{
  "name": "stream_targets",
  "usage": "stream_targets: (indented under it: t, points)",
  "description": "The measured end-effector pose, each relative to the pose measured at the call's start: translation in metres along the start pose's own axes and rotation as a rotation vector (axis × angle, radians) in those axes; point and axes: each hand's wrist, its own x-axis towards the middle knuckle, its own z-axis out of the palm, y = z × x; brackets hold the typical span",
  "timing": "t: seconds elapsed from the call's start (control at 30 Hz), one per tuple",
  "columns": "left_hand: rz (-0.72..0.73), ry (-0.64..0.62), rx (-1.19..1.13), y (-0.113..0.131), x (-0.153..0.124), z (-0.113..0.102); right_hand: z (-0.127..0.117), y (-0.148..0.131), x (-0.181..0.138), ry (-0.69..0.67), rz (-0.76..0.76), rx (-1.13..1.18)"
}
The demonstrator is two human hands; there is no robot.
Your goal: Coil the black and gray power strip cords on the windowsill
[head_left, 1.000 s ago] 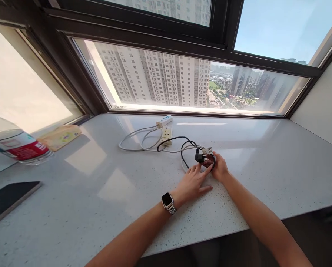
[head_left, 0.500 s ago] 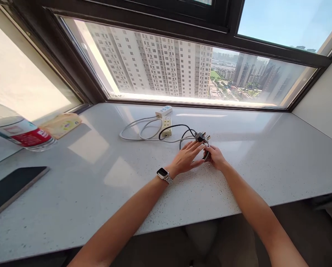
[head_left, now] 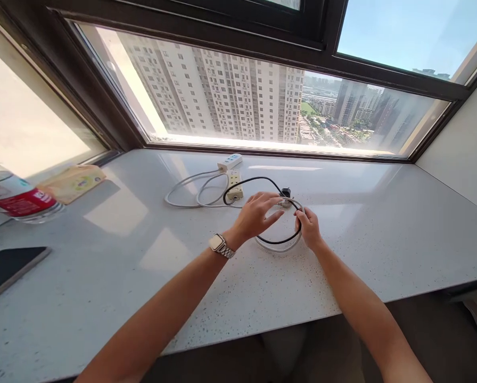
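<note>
A black cable (head_left: 278, 242) and a white cable (head_left: 280, 249) run together in a loop above the counter. My right hand (head_left: 310, 230) is closed around both on the loop's right side. My left hand (head_left: 256, 215) lies over the loop's left part, fingers stretched and thumb apart; its fingertips are close to the cables at the top, and contact there is unclear. Just beyond them sits a black plug (head_left: 286, 192), with a second plug partly hidden below it. Farther back lie a cream power strip (head_left: 234, 186) and a white power strip (head_left: 230, 161), with grey-white cord (head_left: 182, 186) curled beside them.
On the left stand a large clear bottle (head_left: 23, 202) with a red label and a yellow tissue pack (head_left: 73, 182). A dark phone (head_left: 13, 268) rests nearer the front. The speckled counter (head_left: 382, 239) ends at a window frame (head_left: 278, 151) behind.
The cables have opened into a wider loop. My left hand has drawn back left from the plugs, its thumb now spread. The plugs sit lower, while my right hand keeps its grip.
</note>
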Motion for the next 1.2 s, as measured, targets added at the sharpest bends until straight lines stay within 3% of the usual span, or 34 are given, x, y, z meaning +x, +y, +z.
stream_targets:
  t: [0.07,0.17,0.3,0.4,0.5,0.63,0.73,0.87,0.93,1.03,1.2]
  points:
    - [-0.074,0.074,-0.023,0.006,-0.028,-0.004,0.0,-0.009,-0.004,0.037,-0.052,0.001]
    - [-0.006,-0.081,-0.076,0.011,-0.057,0.001,0.006,-0.017,-0.01,0.043,-0.084,0.043]
    - [0.074,-0.284,-0.119,0.01,-0.061,0.019,0.013,-0.016,-0.013,0.031,0.031,0.264]
    - [-0.01,-0.259,-0.258,0.014,-0.055,0.027,0.009,-0.013,-0.007,0.069,0.116,0.404]
    - [-0.2,-0.16,-0.632,0.031,-0.054,0.027,0.001,-0.012,-0.001,0.045,0.09,0.452]
    - [-0.443,0.048,-1.413,0.062,-0.042,0.019,0.004,-0.008,-0.005,-0.166,-0.038,0.393]
    - [-0.516,0.194,-1.897,0.07,-0.018,0.005,0.015,-0.004,-0.016,-0.385,-0.172,0.137]
    - [-0.645,0.319,-2.129,0.05,0.007,-0.02,0.02,-0.006,-0.023,-0.594,-0.153,-0.398]
    - [-0.698,0.394,-2.13,0.03,0.009,-0.031,0.015,-0.012,-0.021,-0.555,-0.151,-0.651]
    - [-0.754,0.486,-2.057,-0.004,0.003,-0.037,-0.002,-0.018,-0.014,-0.39,-0.158,-0.969]
    - [-0.914,0.477,-1.78,-0.048,-0.008,-0.019,-0.048,-0.009,-0.005,-0.28,-0.07,-1.35]
